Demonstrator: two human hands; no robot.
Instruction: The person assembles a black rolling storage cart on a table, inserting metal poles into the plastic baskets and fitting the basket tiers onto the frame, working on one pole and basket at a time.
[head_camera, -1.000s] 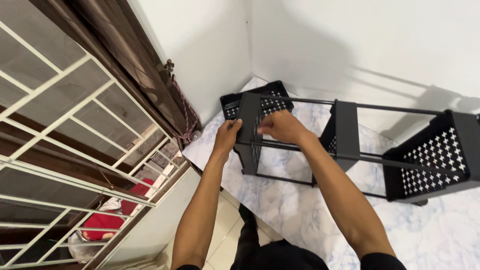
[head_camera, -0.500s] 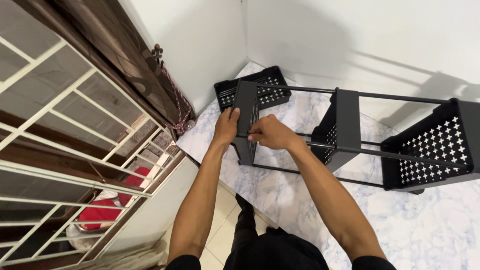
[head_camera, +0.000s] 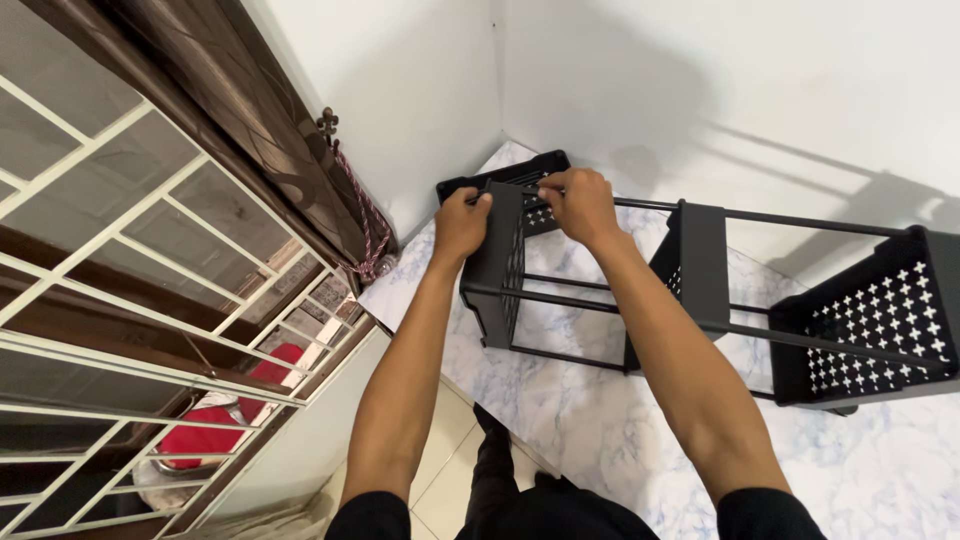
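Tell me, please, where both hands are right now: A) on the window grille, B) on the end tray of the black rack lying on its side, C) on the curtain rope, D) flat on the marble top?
B: the left hand and right hand both grip the top edge of the end tray of the black rack, which lies sideways on the marble top.

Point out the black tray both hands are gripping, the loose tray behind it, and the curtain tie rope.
Gripped tray (head_camera: 497, 285): head view, its side wall.
Loose tray (head_camera: 535, 170): head view, its rim.
Tie rope (head_camera: 368, 225): head view, mid-length.
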